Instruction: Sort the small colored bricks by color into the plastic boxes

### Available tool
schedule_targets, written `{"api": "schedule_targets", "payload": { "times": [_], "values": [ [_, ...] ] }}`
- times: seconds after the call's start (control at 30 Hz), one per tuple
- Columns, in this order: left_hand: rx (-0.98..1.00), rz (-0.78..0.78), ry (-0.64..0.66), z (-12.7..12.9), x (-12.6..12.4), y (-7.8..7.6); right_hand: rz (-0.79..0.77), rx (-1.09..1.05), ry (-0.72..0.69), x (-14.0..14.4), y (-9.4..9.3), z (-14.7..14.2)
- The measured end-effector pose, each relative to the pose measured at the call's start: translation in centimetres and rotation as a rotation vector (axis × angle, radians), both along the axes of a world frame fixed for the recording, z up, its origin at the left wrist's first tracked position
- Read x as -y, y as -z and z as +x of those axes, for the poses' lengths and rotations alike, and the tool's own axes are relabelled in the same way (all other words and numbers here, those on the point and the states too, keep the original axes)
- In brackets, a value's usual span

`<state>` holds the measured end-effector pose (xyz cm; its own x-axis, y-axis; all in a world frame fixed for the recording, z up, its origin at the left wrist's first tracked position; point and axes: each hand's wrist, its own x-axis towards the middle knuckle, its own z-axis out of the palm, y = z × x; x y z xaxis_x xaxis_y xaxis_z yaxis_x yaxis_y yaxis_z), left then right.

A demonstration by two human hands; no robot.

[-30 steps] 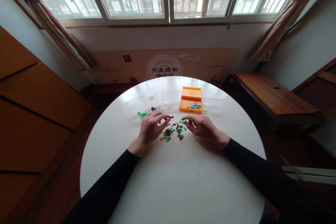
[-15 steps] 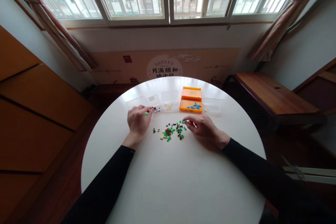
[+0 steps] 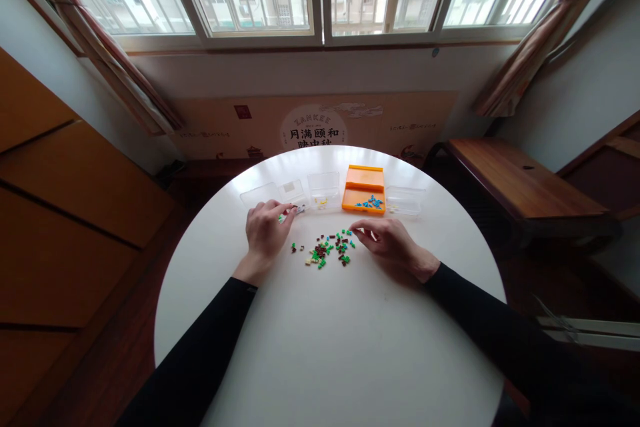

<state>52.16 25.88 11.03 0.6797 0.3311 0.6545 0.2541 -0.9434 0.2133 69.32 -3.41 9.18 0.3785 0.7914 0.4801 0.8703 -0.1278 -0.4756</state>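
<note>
A loose pile of small toy building bricks [image 3: 321, 251] in brown, green, cream and blue lies mid-table. My left hand [image 3: 267, 230] is over the front of a small clear plastic box [image 3: 291, 190], thumb and forefinger pinched beside a dark brick. Whether that brick is in the fingers or in the box I cannot tell. At the right edge of the pile, my right hand [image 3: 387, 243] is closed in a pinch next to a blue brick. Anything between its fingertips is too small to make out.
An orange box [image 3: 364, 177] holding blue bricks stands behind the pile. Beside it are a clear box [image 3: 324, 182] with yellow bricks and another clear box [image 3: 407, 200] on the right. A clear box [image 3: 257, 195] sits far left on the round white table [image 3: 350, 347].
My left fingertips have shifted slightly right over the small box. My right hand has moved a touch right, and its fingertips now show apart from the blue brick.
</note>
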Motion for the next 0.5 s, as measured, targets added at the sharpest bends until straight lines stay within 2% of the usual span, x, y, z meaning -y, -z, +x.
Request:
{"api": "schedule_targets", "payload": {
  "times": [0.13,0.3,0.5],
  "values": [
    [-0.035,-0.043,0.23,-0.3,1.6,-0.5,-0.014,-0.005,0.043,0.1,-0.2,0.0],
    [-0.169,-0.047,0.533,-0.6,3.4,-0.4,-0.024,-0.013,0.042,0.1,-0.6,-0.2],
    [-0.203,-0.05,0.613,-0.6,4.4,-0.2,-0.048,0.009,0.029,-0.2,-0.6,-0.3]
  ]
}}
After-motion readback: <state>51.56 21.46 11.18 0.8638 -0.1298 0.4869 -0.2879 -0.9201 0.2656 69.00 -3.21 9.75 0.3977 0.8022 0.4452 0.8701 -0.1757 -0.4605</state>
